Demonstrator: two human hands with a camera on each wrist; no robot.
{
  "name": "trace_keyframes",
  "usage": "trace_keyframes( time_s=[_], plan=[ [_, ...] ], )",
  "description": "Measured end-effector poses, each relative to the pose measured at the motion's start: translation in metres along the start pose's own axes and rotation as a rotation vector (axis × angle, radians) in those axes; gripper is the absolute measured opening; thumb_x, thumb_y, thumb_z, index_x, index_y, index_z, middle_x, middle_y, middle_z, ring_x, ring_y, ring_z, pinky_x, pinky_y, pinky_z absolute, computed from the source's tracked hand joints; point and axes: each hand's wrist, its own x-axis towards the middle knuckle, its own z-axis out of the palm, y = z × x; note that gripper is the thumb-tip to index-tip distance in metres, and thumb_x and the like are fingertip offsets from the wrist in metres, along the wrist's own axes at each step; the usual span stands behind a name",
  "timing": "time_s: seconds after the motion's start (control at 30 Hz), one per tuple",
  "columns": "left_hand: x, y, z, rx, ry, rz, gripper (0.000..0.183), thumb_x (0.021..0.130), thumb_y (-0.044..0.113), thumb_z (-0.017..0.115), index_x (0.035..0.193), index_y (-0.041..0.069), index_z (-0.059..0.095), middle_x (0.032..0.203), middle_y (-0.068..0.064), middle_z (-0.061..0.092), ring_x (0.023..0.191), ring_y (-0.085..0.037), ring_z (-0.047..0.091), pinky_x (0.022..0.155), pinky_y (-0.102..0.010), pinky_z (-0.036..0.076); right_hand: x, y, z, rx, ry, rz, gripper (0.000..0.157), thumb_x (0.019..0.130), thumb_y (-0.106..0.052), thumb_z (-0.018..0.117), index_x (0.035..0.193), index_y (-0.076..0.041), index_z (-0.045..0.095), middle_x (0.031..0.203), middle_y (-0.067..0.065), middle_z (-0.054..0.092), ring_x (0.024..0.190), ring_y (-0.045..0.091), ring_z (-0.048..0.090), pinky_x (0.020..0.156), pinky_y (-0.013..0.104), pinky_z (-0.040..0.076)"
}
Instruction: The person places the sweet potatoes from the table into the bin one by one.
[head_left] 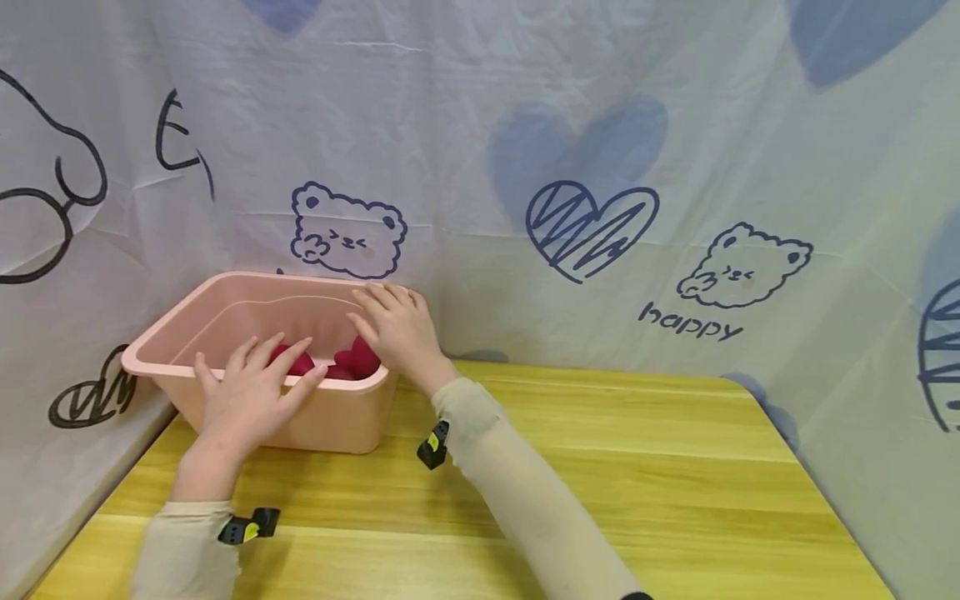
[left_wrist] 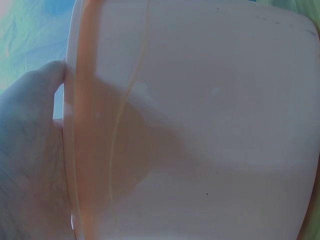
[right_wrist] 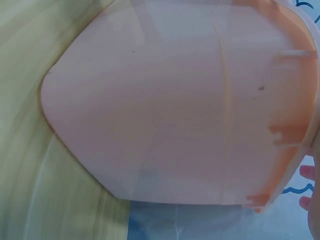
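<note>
A pink plastic bin (head_left: 330, 417) stands at the left back of the table. Several crimson, smooth, rounded objects (head_left: 365, 357) lie inside it; their kind cannot be made out. Over the front rim reaches my left hand (head_left: 251, 400), its fingers spread and pointing into the bin. In the left wrist view its thumb (left_wrist: 47, 75) is at the rim, beside the bin's outer wall (left_wrist: 215, 120). My right hand (head_left: 405, 333) lies over the right rim with fingers extended inward. Only its fingertips (right_wrist: 307, 171) show past the rim in the right wrist view.
The bin rests on a yellow wood-grain table (head_left: 600, 467). Behind it and at the left hangs a pale cloth (head_left: 465, 167) printed with hearts and bears, close to the bin. Each sleeve bears a small black wrist device (head_left: 432, 446).
</note>
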Motion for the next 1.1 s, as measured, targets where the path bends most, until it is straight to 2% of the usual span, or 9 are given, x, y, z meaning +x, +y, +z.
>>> trace_keyframes(
  time_s=[0.33,0.63,0.8,1.1],
  plan=[
    [-0.003,-0.004,0.000,-0.004,-0.013,-0.005,0.074,0.093,0.070,0.034,0.147,0.020,0.044,0.153,-0.022,0.035,0.139,-0.050,0.023,0.103,-0.081,-0.010,-0.015,0.006,0.002,0.003,0.063,-0.037,0.046,0.100,-0.047,0.045,0.141,-0.028,0.052,0.147,-0.007,0.051,0.138,0.015,0.044,0.112,0.043,0.038],
    [-0.001,-0.003,0.000,-0.003,-0.017,-0.004,0.075,0.093,0.071,0.032,0.147,0.021,0.043,0.154,-0.022,0.034,0.139,-0.050,0.021,0.103,-0.081,-0.010,-0.030,0.020,-0.001,0.057,0.001,-0.009,0.051,0.099,-0.047,0.048,0.145,-0.025,0.047,0.153,-0.001,0.044,0.144,0.022,0.038,0.118,0.050,0.030],
    [-0.001,-0.002,-0.001,-0.008,-0.017,-0.006,0.075,0.093,0.071,0.033,0.147,0.020,0.043,0.154,-0.023,0.033,0.140,-0.050,0.021,0.103,-0.081,-0.010,-0.038,0.026,-0.001,0.049,0.002,0.007,0.052,0.099,-0.046,0.050,0.146,-0.025,0.046,0.154,-0.001,0.043,0.145,0.023,0.036,0.118,0.052,0.029],
    [-0.001,0.001,-0.001,-0.015,-0.009,-0.002,0.074,0.093,0.071,0.033,0.146,0.020,0.044,0.154,-0.022,0.034,0.139,-0.049,0.022,0.104,-0.080,-0.011,-0.056,0.038,-0.010,0.024,-0.015,0.047,0.052,0.100,-0.049,0.044,0.147,-0.026,0.044,0.155,-0.001,0.041,0.147,0.024,0.033,0.118,0.053,0.027]
  ],
)
